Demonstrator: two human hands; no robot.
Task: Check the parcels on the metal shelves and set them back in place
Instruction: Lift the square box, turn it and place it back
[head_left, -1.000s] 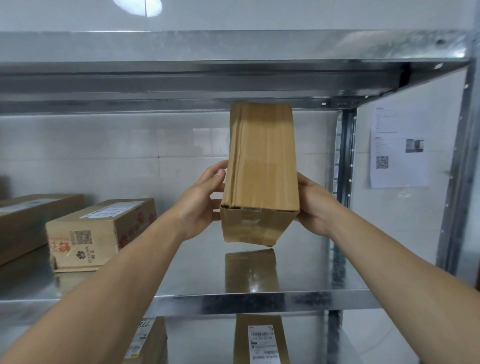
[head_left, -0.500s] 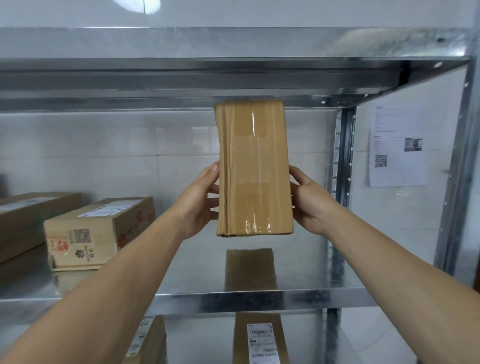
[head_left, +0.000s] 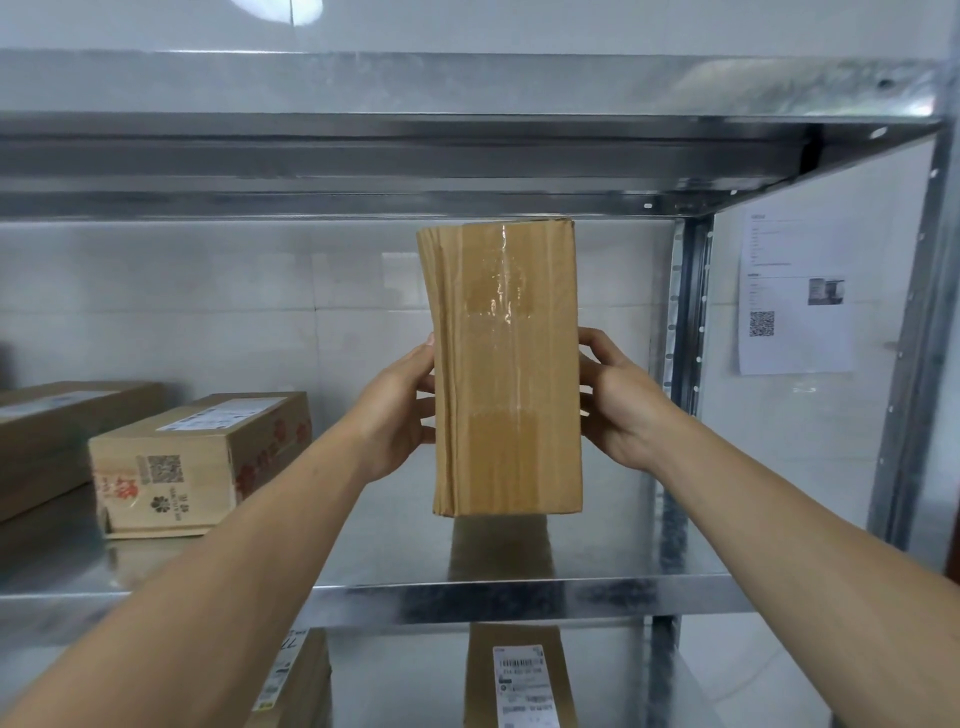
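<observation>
Two bare hands hold one parcel up in the air in front of the shelf bay. Far left, a long plain brown cardboard box (head_left: 62, 431) lies flat on the galvanised metal shelf (head_left: 519, 603), cut off by the frame edge. Just beside it on the right lies a brown cardboard box with a white top label, QR code and red print (head_left: 197, 462), on the same shelf.

The left forearm reaches up from the bottom left, nearly straight. The left hand (head_left: 397, 415) is on the left side of the tall brown cardboard parcel with clear tape down its face (head_left: 506, 374). The left fingers (head_left: 423, 410) are curled round the parcel's left edge and grip it, thumb on the near side.

The parcel stands on end, upright, clear of the shelf, with its reflection under it. Its top is near the underside of the upper metal shelf (head_left: 467, 156).

The right hand (head_left: 623, 410) mirrors this. The right fingers (head_left: 597, 340) are spread and bent, clamping the right edge. The right forearm is extended from the bottom right.

On the level below sit a label-sided brown box (head_left: 296, 680) and a brown box with a white barcode label (head_left: 519, 680). A metal upright post (head_left: 685, 312) stands right of the parcel. On the wall to the far right hangs a white printed paper sheet with a QR code (head_left: 797, 293).
</observation>
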